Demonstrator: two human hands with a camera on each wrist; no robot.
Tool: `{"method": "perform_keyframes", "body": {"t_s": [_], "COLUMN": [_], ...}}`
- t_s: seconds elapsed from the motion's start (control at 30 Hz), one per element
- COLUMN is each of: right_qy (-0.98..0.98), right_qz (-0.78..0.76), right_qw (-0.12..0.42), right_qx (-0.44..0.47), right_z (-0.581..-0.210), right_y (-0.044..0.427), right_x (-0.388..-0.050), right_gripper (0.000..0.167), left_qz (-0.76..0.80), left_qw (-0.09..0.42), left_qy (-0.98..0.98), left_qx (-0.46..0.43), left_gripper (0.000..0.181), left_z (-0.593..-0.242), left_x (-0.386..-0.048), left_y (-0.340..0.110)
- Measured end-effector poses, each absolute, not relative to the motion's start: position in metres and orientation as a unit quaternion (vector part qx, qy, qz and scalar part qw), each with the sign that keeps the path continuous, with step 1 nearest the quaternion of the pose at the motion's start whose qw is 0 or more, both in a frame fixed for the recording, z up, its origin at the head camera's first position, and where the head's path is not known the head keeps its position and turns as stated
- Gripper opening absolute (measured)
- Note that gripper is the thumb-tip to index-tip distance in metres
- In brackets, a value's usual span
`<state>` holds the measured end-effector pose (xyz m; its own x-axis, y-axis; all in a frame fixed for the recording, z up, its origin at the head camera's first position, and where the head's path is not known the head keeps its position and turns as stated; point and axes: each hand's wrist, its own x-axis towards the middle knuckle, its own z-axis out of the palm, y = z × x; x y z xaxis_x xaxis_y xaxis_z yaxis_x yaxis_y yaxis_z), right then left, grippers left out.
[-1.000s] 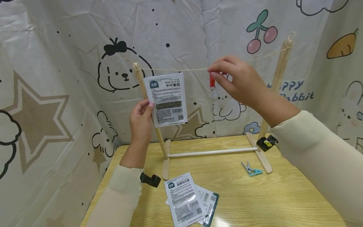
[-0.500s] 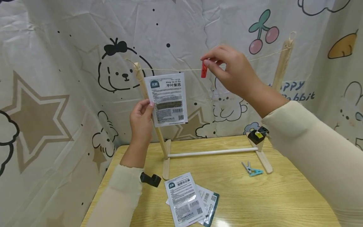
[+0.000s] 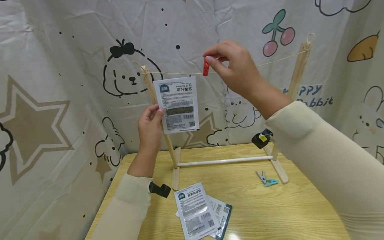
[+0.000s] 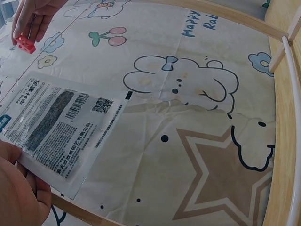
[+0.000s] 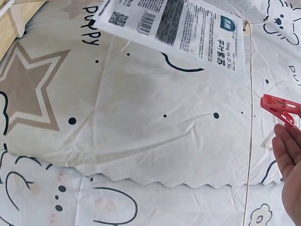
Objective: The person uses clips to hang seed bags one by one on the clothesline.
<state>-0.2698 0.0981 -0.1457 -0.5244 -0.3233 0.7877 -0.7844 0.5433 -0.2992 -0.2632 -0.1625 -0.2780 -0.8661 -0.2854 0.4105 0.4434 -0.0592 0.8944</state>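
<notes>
A white printed packet (image 3: 177,105) is pinched at its left edge by the left hand (image 3: 150,128), upright just under the left part of the string (image 3: 180,73). The right hand (image 3: 237,66) pinches a red clothespin (image 3: 205,66) to the right of the packet's top corner. In the right wrist view the red clothespin (image 5: 281,107) points towards the string (image 5: 250,132), apart from it, with the right hand (image 5: 289,160) at its tail. The left wrist view shows the left hand (image 4: 21,188) holding the packet (image 4: 61,127) by a lower edge.
The string runs between two wooden posts (image 3: 299,70) joined low down by a white rod (image 3: 225,161). On the table (image 3: 255,213) lie two overlapping packets (image 3: 196,211) at the front, and grey and blue clothespins (image 3: 267,180) near the right foot.
The right hand has moved left and slightly up with the red clothespin, closer to the packet. The left hand and its packet have stayed almost in place.
</notes>
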Motion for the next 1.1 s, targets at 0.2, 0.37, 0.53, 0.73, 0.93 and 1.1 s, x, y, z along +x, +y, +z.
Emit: {"method": "perform_keyframes", "body": {"t_s": [0.2, 0.37, 0.53, 0.73, 0.93, 1.1], "right_qy": [-0.808, -0.805, -0.807, -0.807, -0.801, -0.807], "right_qz": [0.350, 0.354, 0.361, 0.374, 0.410, 0.413], "right_qw": [0.339, 0.343, 0.333, 0.323, 0.294, 0.276], "right_qx": [0.331, 0.330, 0.328, 0.325, 0.321, 0.318], "right_z": [-0.144, -0.140, -0.136, -0.131, -0.127, -0.125], "right_y": [0.088, 0.081, 0.073, 0.065, 0.055, 0.048], "right_x": [-0.271, -0.276, -0.277, -0.275, -0.278, -0.280], "right_gripper": [0.025, 0.025, 0.025, 0.024, 0.021, 0.021], "left_qz": [-0.727, -0.731, -0.729, -0.726, -0.732, -0.731], "left_qw": [0.248, 0.247, 0.249, 0.249, 0.245, 0.241], "left_qy": [-0.638, -0.634, -0.635, -0.639, -0.633, -0.636], "left_qx": [-0.055, -0.053, -0.051, -0.057, -0.050, -0.044], "left_gripper": [0.018, 0.018, 0.015, 0.015, 0.018, 0.018], "left_z": [-0.278, -0.278, -0.278, -0.277, -0.276, -0.277], "left_x": [-0.264, -0.264, -0.265, -0.265, -0.267, -0.269], "left_y": [-0.162, -0.162, -0.162, -0.163, -0.163, -0.163]}}
